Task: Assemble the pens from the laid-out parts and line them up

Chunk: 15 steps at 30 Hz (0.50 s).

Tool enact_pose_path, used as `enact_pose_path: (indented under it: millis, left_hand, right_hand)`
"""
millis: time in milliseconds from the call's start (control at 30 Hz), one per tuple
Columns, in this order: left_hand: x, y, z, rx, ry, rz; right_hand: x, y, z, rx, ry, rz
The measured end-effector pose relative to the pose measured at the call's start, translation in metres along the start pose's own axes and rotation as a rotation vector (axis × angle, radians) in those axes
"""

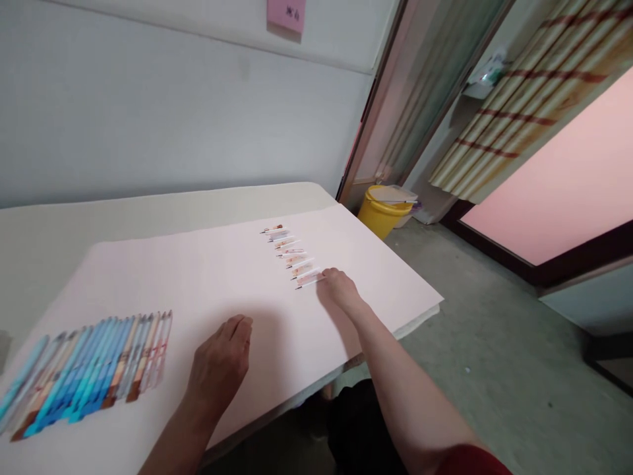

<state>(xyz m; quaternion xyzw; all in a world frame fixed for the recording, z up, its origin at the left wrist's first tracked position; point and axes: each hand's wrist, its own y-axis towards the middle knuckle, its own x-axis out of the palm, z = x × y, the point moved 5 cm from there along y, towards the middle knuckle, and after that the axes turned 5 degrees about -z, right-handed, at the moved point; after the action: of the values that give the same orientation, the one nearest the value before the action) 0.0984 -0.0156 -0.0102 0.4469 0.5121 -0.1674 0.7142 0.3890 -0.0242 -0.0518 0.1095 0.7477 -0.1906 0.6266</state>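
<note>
My right hand [337, 286] reaches out over the pale pink sheet [208, 290] and its fingertips touch the nearest piece in a short row of small pen parts [291, 256]. Whether the fingers pinch that piece I cannot tell. My left hand [221, 363] rests palm down on the sheet, fingers loosely curled, holding nothing. To its left lies a tight row of several pens [86, 373], blue, grey and brown, side by side near the front left corner.
The sheet covers a cream table [148, 211] set against a white wall. A yellow bucket [383, 210] stands on the concrete floor past the table's right end, beside a doorway. A pink note [285, 14] hangs on the wall.
</note>
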Motion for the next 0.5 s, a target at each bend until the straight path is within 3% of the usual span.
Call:
enact_pose_path:
  millis: [500]
  left_hand:
    - [0.007,0.002,0.007,0.017,0.023,-0.062]
  right_hand:
    - [-0.001,-0.003,-0.013,-0.084,0.053,-0.052]
